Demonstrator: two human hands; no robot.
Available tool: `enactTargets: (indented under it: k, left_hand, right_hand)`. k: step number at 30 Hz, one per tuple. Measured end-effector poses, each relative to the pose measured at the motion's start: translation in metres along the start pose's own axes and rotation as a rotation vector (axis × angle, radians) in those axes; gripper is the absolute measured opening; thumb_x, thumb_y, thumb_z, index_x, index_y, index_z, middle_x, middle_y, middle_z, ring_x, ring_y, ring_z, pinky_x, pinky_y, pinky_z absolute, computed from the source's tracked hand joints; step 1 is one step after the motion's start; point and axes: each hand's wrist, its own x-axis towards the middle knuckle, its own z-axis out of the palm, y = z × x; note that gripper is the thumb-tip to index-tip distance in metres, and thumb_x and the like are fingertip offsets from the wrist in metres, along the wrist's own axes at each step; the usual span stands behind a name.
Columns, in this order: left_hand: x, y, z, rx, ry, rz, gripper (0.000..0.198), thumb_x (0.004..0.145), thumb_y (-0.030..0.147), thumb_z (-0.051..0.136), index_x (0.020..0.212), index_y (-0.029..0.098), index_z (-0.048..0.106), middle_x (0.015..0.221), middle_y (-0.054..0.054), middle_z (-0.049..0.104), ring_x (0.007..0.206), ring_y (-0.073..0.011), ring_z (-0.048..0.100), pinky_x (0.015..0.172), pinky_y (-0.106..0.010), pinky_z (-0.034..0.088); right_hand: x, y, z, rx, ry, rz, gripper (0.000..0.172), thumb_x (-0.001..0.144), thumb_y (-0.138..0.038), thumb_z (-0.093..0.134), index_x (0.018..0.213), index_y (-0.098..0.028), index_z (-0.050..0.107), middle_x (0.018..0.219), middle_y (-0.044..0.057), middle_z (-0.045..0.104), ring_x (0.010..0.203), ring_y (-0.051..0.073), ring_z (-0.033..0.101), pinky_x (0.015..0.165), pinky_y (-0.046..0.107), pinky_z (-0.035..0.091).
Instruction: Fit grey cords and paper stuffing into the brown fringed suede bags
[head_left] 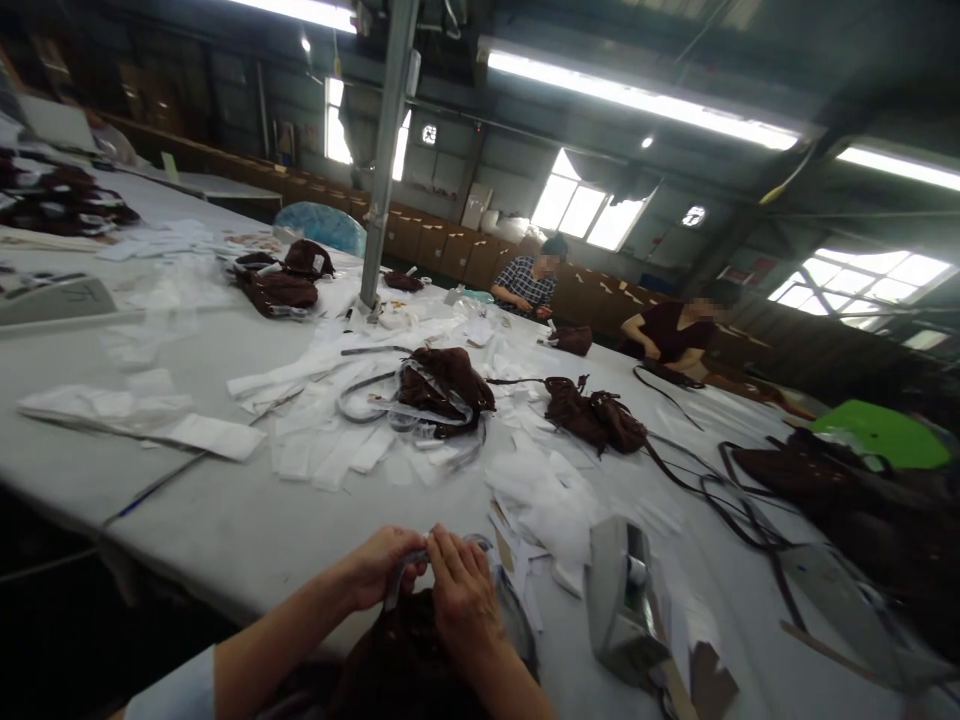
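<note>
My left hand and my right hand meet at the near edge of the grey table. Both are closed in a pinch on a thin grey strap that loops up from a dark brown bag lying under my wrists. The fingertips of both hands touch at the top of the strap. Part of the bag is hidden below my forearms.
A grey tape dispenser stands right of my hands. White paper scraps, brown bags and long dark straps litter the table. A metal post rises mid-table. Two other people work at the far side.
</note>
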Motion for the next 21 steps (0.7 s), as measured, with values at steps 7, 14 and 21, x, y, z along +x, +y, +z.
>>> enactTargets:
  k: [7, 14, 21]
  left_hand:
    - [-0.009, -0.011, -0.007, 0.142, 0.080, 0.133, 0.035, 0.073, 0.047, 0.064, 0.069, 0.015, 0.052, 0.055, 0.004, 0.052, 0.041, -0.0037, 0.038, 0.041, -0.015, 0.029]
    - [-0.015, -0.011, -0.014, 0.156, 0.071, 0.119, 0.039, 0.071, 0.052, 0.066, 0.069, 0.014, 0.056, 0.058, 0.002, 0.054, 0.045, -0.0058, 0.039, 0.043, -0.017, 0.031]
    - [-0.022, -0.011, -0.010, 0.168, 0.119, 0.149, 0.040, 0.068, 0.053, 0.069, 0.072, 0.013, 0.059, 0.061, 0.001, 0.056, 0.047, -0.0061, 0.041, 0.044, -0.017, 0.034]
  right_hand:
    - [-0.028, 0.036, -0.041, 0.108, 0.140, 0.431, 0.040, 0.088, -0.024, 0.044, 0.127, -0.020, 0.054, 0.127, 0.011, 0.058, 0.116, 0.025, 0.053, 0.100, 0.044, 0.039]
    - [-0.151, 0.160, -0.112, 0.213, 0.447, 1.478, 0.047, 0.072, -0.051, 0.052, 0.084, -0.010, 0.072, 0.082, 0.015, 0.072, 0.083, 0.029, 0.064, 0.074, 0.037, 0.048]
    - [-0.179, 0.176, -0.091, 0.528, 0.454, 1.598, 0.033, 0.054, -0.046, 0.070, 0.057, -0.013, 0.067, 0.055, 0.006, 0.066, 0.053, 0.019, 0.060, 0.049, 0.027, 0.043]
